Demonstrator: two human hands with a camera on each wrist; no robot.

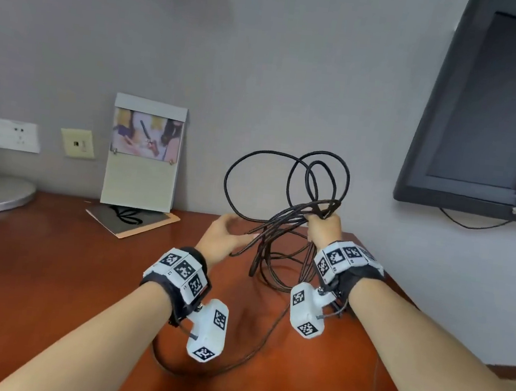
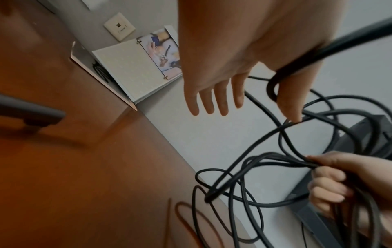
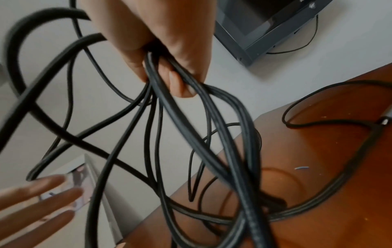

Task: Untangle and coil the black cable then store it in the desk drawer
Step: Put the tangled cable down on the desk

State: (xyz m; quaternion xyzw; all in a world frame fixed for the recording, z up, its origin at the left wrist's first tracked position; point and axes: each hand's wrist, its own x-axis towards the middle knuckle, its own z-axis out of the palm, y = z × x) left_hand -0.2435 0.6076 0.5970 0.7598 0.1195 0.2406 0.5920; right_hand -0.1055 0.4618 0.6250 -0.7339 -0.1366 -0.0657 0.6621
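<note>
Both forearms reach in from 6 o'clock over the reddish wooden surface (image 1: 49,268). Right hand (image 1: 323,228) clenches a bundle of black cable (image 1: 278,230) strands, loops rising toward 12 o'clock and slack trailing on the surface. Left hand (image 1: 223,236), at 9 o'clock of the tangle, has fingers spread, one strand running between thumb and palm. A wall-mounted monitor (image 1: 489,125) sits at 2 o'clock.

No words or numbers can be read here. The white wrist bands (image 1: 182,270) carry black-and-white square code patterns, not letters. The wall plate (image 2: 119,26) has tiny print under its socket, too small and blurry to read.
</note>
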